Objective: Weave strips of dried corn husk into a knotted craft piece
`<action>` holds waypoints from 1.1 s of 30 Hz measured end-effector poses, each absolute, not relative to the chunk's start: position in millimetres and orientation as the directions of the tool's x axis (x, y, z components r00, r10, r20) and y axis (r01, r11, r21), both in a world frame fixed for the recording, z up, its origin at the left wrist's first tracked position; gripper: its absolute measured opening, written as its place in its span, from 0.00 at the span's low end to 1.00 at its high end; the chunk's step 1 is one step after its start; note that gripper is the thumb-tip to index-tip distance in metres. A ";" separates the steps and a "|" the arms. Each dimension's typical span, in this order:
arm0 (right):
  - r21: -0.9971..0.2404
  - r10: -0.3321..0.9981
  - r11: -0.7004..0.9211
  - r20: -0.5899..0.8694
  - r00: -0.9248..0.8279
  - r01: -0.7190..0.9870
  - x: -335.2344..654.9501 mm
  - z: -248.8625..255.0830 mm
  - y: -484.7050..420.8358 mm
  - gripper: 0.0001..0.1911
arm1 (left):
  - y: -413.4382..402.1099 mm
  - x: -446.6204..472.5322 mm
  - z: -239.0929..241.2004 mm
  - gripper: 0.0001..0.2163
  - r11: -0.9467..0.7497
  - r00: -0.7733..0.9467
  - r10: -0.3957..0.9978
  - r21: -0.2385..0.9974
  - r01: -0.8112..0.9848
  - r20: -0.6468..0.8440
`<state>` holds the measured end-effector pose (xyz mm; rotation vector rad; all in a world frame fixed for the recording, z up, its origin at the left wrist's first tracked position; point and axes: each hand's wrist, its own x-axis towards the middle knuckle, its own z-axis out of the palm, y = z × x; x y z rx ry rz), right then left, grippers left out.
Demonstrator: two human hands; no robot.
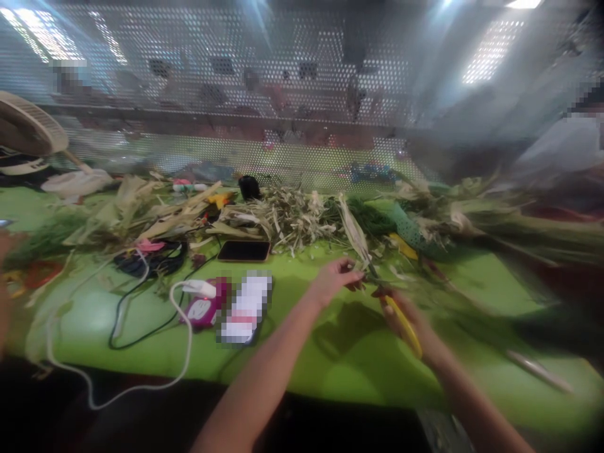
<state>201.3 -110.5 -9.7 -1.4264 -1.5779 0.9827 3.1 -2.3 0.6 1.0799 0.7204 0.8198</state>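
- Left grip (336,275): fingers pinched on the lower end of a pale dry husk (353,229), which points up and away from it.
- Right grip (419,322): closed around a yellow-handled tool (406,328), just beside the left.
- Teal perforated basket-like thing (414,228): beyond the right grip; blur hides its contents.
- Black cup-like thing (249,187): beyond and left of the left grip; its inside cannot be seen.
- Green bench (358,377): beneath both grips.

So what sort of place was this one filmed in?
Probably a craft workroom, though I can't be sure: dried husks are heaped along a green worktable, and the right hand holds a yellow-handled tool.
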 end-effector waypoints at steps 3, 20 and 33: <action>-0.918 0.997 0.053 0.025 -0.077 0.392 197.3 -4.1 -110.2 0.22 | -1.8 3.1 -0.2 0.19 0.249 0.514 0.851 0.945 -0.213 -0.108; -0.897 0.987 -0.153 -0.116 0.113 0.414 220.6 -5.1 -123.9 0.25 | 6.3 1.0 1.8 0.08 0.324 0.366 0.913 0.869 -0.375 -0.182; -0.757 0.992 0.059 -0.029 -0.123 0.651 227.3 0.9 -132.9 0.24 | 9.4 1.8 -0.3 0.12 0.305 0.202 0.950 0.838 -0.452 -0.236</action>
